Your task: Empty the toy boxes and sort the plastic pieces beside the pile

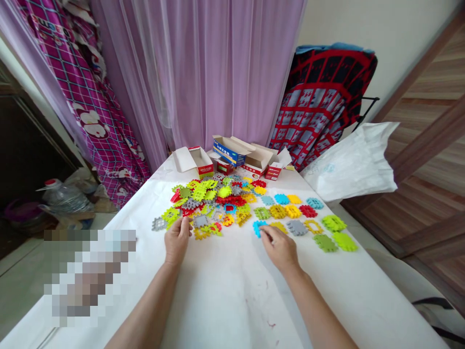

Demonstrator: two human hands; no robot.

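My right hand (281, 247) is closed, with thumb and fingertips pinched on a blue toothed plastic tile (258, 227) at the near left of the sorted tiles. A yellow tile (278, 227) and a grey tile (297, 228) lie just beyond it. My left hand (177, 237) is curled shut at the front of a mixed heap of interlocking tiles (209, 194). Whatever its fingers may hold is hidden. Nearest to it are a yellow-green tile (170, 215) and a grey tile (159, 224).
Opened small boxes, among them a blue one (228, 151) and a red one (203, 165), stand behind the heap. Loose rows of tiles, including a lime tile (344, 241), spread rightward. A white bag (352, 162) hangs over the right edge of the table (218, 300). A blurred patch covers the left side.
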